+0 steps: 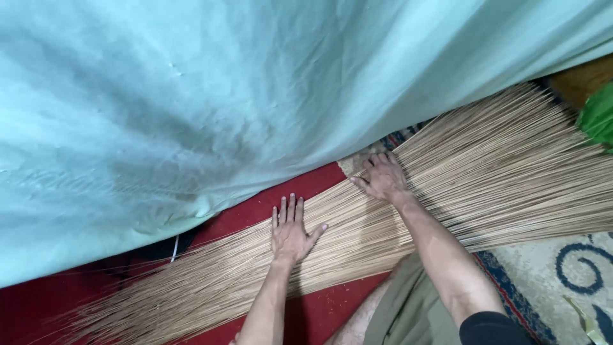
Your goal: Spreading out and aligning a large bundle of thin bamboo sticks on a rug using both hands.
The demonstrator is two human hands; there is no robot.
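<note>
A long, wide layer of thin pale sticks [498,166] lies spread across the floor from lower left to upper right. My left hand [290,231] rests flat on the sticks with fingers apart, near their middle. My right hand [383,177] presses palm-down on the sticks farther up, fingers reaching toward the edge of a pale green cloth [211,96]. Neither hand holds anything.
The pale green cloth hangs over most of the upper view, its edge just beyond the hands. A red carpet [319,306] lies under the sticks; a patterned beige and blue rug [549,268] is at lower right. A green object [600,118] sits at the right edge.
</note>
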